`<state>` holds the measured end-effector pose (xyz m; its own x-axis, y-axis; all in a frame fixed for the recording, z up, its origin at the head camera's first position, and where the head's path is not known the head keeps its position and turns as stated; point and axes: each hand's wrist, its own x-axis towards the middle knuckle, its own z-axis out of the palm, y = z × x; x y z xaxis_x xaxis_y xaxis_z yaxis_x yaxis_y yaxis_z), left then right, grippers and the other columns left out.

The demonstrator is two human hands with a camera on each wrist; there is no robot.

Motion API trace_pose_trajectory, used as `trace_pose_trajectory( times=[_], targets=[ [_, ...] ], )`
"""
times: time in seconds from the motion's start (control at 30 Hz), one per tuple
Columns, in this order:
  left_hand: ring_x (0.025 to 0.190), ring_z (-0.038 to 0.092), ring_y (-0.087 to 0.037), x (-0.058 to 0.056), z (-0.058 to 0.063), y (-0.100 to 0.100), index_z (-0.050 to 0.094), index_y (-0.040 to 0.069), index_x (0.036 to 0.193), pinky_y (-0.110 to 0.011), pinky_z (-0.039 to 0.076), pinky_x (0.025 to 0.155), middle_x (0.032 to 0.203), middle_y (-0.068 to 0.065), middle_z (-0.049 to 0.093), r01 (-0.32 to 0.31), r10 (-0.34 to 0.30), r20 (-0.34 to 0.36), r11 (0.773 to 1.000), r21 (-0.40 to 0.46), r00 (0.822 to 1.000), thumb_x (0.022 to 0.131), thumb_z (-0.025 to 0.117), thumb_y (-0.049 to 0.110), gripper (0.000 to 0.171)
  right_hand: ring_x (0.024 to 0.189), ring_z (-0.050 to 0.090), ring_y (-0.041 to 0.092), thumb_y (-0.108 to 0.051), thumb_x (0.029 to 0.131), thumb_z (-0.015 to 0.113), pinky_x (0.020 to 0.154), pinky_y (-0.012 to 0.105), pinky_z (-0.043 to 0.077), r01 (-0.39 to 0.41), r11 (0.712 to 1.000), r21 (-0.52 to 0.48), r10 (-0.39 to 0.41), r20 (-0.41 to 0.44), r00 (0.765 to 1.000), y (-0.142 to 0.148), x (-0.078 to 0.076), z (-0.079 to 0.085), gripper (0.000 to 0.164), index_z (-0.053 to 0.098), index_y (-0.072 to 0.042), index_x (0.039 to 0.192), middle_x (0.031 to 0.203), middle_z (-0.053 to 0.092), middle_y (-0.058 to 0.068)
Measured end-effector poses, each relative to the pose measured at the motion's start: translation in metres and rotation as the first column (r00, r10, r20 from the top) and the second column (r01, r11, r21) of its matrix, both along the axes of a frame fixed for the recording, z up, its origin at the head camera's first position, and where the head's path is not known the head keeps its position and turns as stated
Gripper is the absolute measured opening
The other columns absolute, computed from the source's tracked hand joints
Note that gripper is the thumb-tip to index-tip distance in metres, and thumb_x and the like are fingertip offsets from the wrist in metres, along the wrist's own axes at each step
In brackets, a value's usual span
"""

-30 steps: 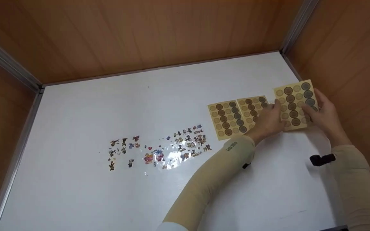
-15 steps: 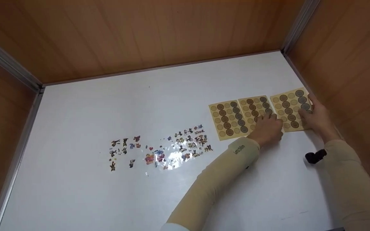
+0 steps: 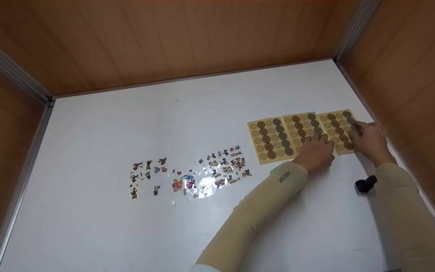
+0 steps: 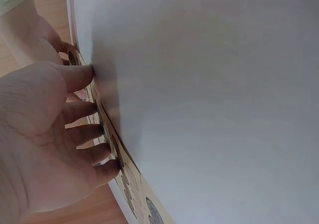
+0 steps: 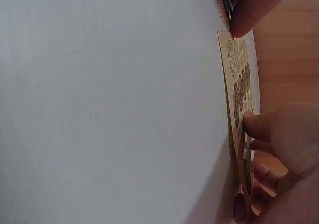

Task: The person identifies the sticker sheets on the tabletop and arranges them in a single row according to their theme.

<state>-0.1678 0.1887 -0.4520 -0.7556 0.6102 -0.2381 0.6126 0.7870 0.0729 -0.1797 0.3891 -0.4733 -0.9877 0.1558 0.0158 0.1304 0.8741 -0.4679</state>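
Observation:
Three tan sticker sheets printed with rows of coin-like circles lie side by side on the right of the table. My left hand point(image 3: 315, 153) rests its fingertips on the middle sheet point(image 3: 296, 128), fingers spread in the left wrist view. The right sheet point(image 3: 336, 130) is pinched at its right edge by my right hand point(image 3: 371, 143). In the right wrist view the thumb point(image 5: 256, 126) lies on the sheet's printed face, and the other fingers are behind its edge. The left sheet point(image 3: 268, 139) lies flat, untouched by either hand.
Clear sheets with small cartoon stickers point(image 3: 225, 166) lie left of the coin sheets, under a bright glare. The white table point(image 3: 127, 128) is bounded by wood-grain panels point(image 3: 187, 37) at the back and sides. A black wrist camera point(image 3: 365, 184) hangs below my right sleeve.
The right sheet has come down and left, from raised above the table to beside the middle sheet. My left hand has let go of it and shifted onto the middle sheet.

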Motion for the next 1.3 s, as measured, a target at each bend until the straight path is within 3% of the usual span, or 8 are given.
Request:
trace_pose_trajectory(
  times=[0.23,0.43,0.67,0.83,1.03,1.17,1.3],
  targets=[
    [0.146,0.027,-0.011,0.0,-0.002,-0.001,0.046,0.031,0.151,-0.031,0.026,0.12,0.152,0.011,0.041,0.031,-0.031,-0.002,1.0,0.003,1.0,0.107,0.044,0.05,0.048,0.131,0.023,0.059,-0.026,0.105,0.051,0.098,0.073,0.03,0.074,0.997,-0.011,-0.072,0.125,0.99,0.0,0.002,0.005,0.055,0.044,0.012,0.144,0.135,0.034,0.039],
    [0.143,0.032,-0.01,0.0,0.0,-0.005,0.052,0.031,0.145,-0.031,0.029,0.118,0.145,0.011,0.047,0.018,-0.019,0.026,1.0,0.024,0.999,0.106,0.048,0.048,0.043,0.133,0.017,0.059,-0.031,0.106,0.049,0.097,0.078,0.025,0.104,0.994,-0.033,-0.096,0.189,0.977,-0.007,0.0,0.006,0.058,0.042,0.009,0.147,0.14,0.025,0.039],
    [0.143,0.031,-0.011,-0.009,0.003,-0.011,0.049,0.031,0.148,-0.03,0.031,0.117,0.147,0.01,0.045,0.02,-0.02,0.007,1.0,0.018,1.0,0.106,0.047,0.05,0.046,0.13,0.021,0.059,-0.032,0.105,0.05,0.098,0.074,0.029,0.073,0.997,-0.025,-0.067,0.187,0.98,-0.01,-0.011,0.011,0.058,0.043,0.008,0.146,0.139,0.028,0.038],
    [0.149,0.025,-0.014,-0.02,0.009,-0.024,0.043,0.03,0.153,-0.033,0.029,0.119,0.157,0.007,0.037,0.031,-0.03,-0.012,0.999,0.03,0.999,0.108,0.041,0.049,0.05,0.129,0.029,0.06,-0.043,0.106,0.042,0.103,0.071,0.03,0.029,0.999,-0.04,-0.023,0.143,0.99,-0.014,-0.016,0.025,0.066,0.04,0.008,0.148,0.141,0.031,0.041],
    [0.151,0.023,-0.02,-0.033,0.043,-0.069,0.042,0.025,0.154,-0.039,0.023,0.122,0.162,0.003,0.032,0.027,-0.022,-0.064,0.997,0.067,0.998,0.108,0.04,0.045,0.05,0.136,0.026,0.06,-0.043,0.107,0.043,0.107,0.074,0.025,-0.14,0.989,-0.056,0.145,0.1,0.984,-0.031,-0.025,0.061,0.064,0.044,0.004,0.149,0.148,0.03,0.039],
    [0.152,0.023,-0.025,-0.034,0.07,-0.115,0.039,0.022,0.156,-0.041,0.02,0.123,0.164,-0.003,0.031,0.032,-0.021,-0.124,0.995,0.091,0.992,0.109,0.037,0.046,0.053,0.142,0.023,0.055,-0.042,0.107,0.048,0.112,0.072,0.022,-0.27,0.961,-0.062,0.275,0.079,0.958,-0.048,-0.026,0.085,0.062,0.043,0.002,0.15,0.155,0.029,0.034],
    [0.153,0.02,-0.03,-0.032,0.091,-0.168,0.035,0.019,0.159,-0.046,0.017,0.124,0.165,-0.008,0.027,0.033,-0.009,-0.211,0.993,0.112,0.978,0.109,0.03,0.05,0.059,0.146,0.021,0.051,-0.042,0.107,0.048,0.113,0.072,0.019,-0.355,0.935,-0.021,0.355,0.014,0.935,-0.064,-0.021,0.102,0.061,0.044,-0.002,0.152,0.16,0.027,0.028]
  ],
)
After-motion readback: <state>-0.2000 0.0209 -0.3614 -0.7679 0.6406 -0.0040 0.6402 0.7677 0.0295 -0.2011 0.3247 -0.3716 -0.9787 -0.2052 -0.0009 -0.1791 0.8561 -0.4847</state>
